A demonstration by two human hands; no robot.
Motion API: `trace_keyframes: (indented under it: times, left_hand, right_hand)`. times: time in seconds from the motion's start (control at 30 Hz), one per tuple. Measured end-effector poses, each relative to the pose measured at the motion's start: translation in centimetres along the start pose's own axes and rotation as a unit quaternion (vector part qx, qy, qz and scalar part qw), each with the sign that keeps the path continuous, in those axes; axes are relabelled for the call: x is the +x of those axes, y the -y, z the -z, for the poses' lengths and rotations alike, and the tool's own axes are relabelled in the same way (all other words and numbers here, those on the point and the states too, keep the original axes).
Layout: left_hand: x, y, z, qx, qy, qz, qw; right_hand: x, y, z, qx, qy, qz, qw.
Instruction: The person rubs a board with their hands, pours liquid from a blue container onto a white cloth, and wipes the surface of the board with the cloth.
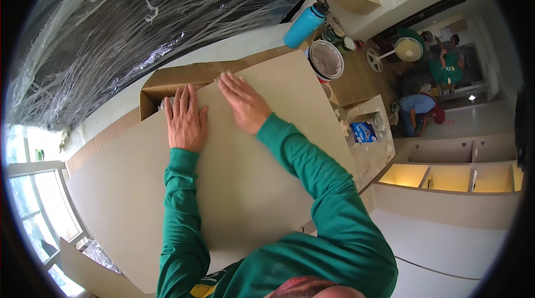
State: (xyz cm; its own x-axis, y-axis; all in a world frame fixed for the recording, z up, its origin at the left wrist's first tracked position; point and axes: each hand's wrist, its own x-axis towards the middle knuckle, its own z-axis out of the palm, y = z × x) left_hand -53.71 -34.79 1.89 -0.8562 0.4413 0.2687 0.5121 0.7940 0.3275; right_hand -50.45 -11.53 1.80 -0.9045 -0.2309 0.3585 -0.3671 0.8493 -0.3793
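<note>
A large beige panel (251,186) lies in front of me, under both of my arms. My left hand (186,124) rests on it near the far edge, its fingers stretched out and slightly spread. To its right, my right hand (244,103) lies palm down on the same panel, its extended fingertips at the far edge. Neither hand grips anything. Just beyond that edge is an open cardboard box (167,78); its contents are mostly hidden behind my left fingers and the panel.
A blue bottle (305,26) stands beyond the panel, beside a white bucket (326,59). Clear plastic film (167,14) covers a dark surface at the back. Right are a blue package (363,132) and lit cabinet compartments (448,178). A person in light blue (417,106) bends over farther away.
</note>
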Motion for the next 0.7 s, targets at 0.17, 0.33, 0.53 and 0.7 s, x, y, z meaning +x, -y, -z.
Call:
trace_keyframes:
  times: [0.17,0.33,0.53,0.7]
  left_hand:
    - [0.6,-1.1,0.2,0.003,-0.009,-0.017,1.000]
    - [0.1,-0.3,0.0,0.010,0.000,0.001,1.000]
    - [0.3,-0.8,0.0,0.005,0.000,-0.018,1.000]
    - [-0.1,-0.2,0.1,0.009,0.001,0.001,1.000]
  right_hand:
    - [-2.6,-11.9,5.6,-0.165,-0.072,-0.198,0.963]
    - [-1.0,-4.6,2.0,-0.084,-0.021,-0.096,0.992]
    - [-2.1,-14.0,7.8,-0.218,-0.009,-0.159,0.963]
    - [0.5,-5.8,4.2,-0.105,0.059,-0.001,0.993]
